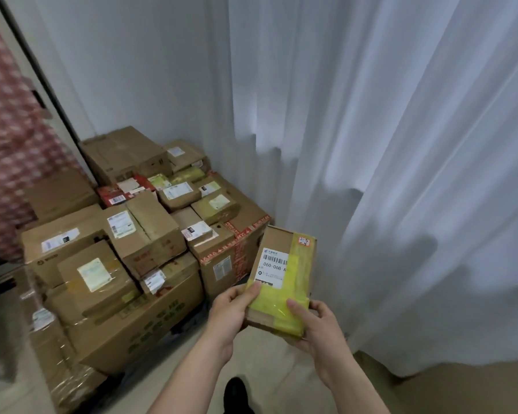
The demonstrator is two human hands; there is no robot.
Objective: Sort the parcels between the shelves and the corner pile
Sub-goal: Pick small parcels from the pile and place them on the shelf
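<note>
A small flat cardboard parcel (281,276) with yellow tape, a barcode label and a pink sticker is held up in front of me, to the right of the pile. My left hand (231,312) grips its lower left edge, thumb on the label. My right hand (317,330) holds its lower right corner, thumb on the yellow tape. The corner pile (144,234) of several brown cardboard boxes with white shipping labels fills the floor at the left, stacked against the wall. No shelves are in view.
White curtains (401,174) hang along the right side down to the floor. A red checked cloth (9,144) hangs at the far left beside a dark door frame. My dark shoe (235,392) stands on pale floor below my arms.
</note>
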